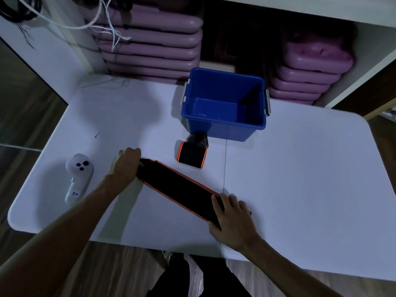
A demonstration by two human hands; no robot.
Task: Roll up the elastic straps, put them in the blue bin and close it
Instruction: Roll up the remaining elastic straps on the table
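From the head camera, a smooth white table [300,179] with rounded corners fills most of the view, a thin seam running down its middle. On it lies a long, flat elastic strap [177,187], black woven fabric edged with orange stripes, stretched diagonally from upper left to lower right. A second strap [191,154], of the same black and orange weave, sits rolled into a squat bundle, its loose striped end reaching up to touch the front wall of the blue bin [222,125]. The bin is glossy hard plastic, rectangular, open on top with nothing inside, and has grey latches on both sides. No lid shows.

The left hand [126,163] rests on the flat strap's far left end, fingers curled downward over it; whether they pinch the fabric or only press it cannot be told. The right hand [232,215] lies over the strap's near right end, fingers fairly straight and spread, pressing it flat to the table.

A white handheld controller [78,179] with dark buttons lies left of the left hand, and a small screw [96,134] beyond it. Stacked purple moulded-plastic steps [150,39] sit behind the table.
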